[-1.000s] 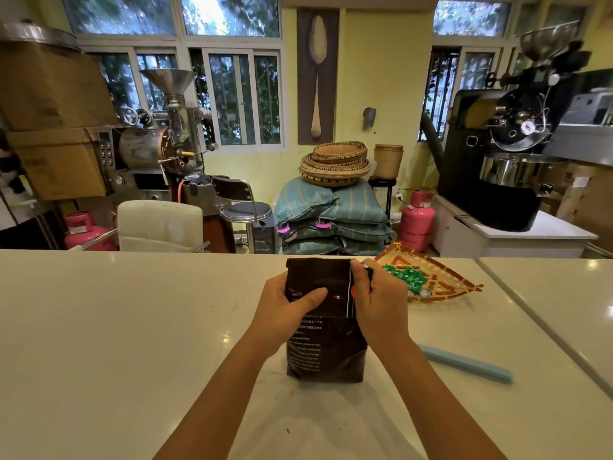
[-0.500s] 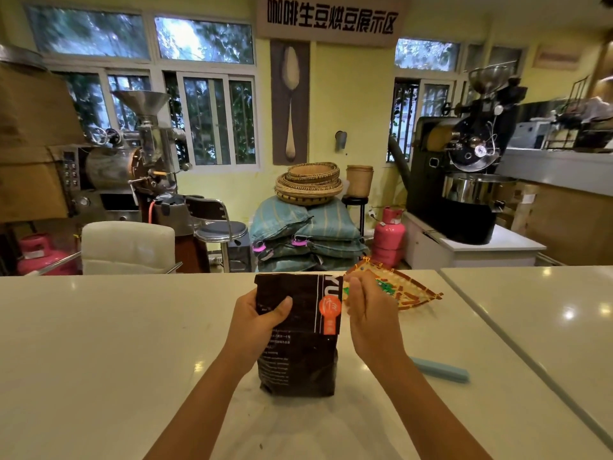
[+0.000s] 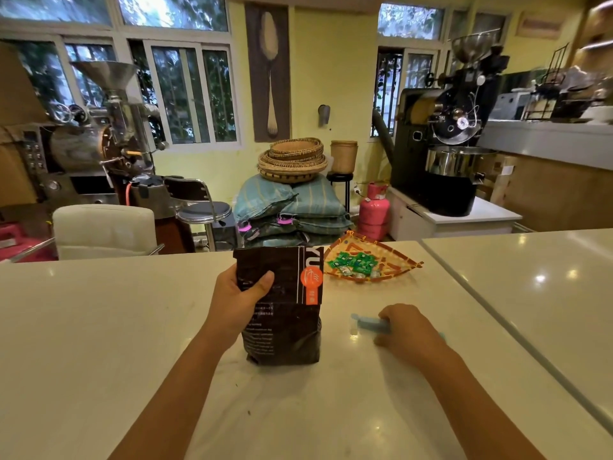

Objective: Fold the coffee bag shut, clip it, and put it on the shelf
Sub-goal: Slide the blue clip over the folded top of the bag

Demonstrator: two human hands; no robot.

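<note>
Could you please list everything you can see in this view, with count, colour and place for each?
dark brown foil coffee bag: 1, dark brown with orange label, upright mid-counter
light blue plastic bag clip: 1, light blue, on the counter right of the bag
woven fan-shaped tray of green sweets: 1, orange and tan, behind the bag to the right
white stone counter: 1, white, foreground
black coffee roaster: 1, black, right background
steel coffee roaster: 1, silver, left background
stacked woven baskets: several, tan, on the sacks
striped teal sacks: several, teal, centre floor
pink gas cylinder: 1, pink, beside the sacks
white chair: 1, white, behind the counter on the left
left hand: 1, gripping the bag's upper part
right hand: 1, on the clip
</note>
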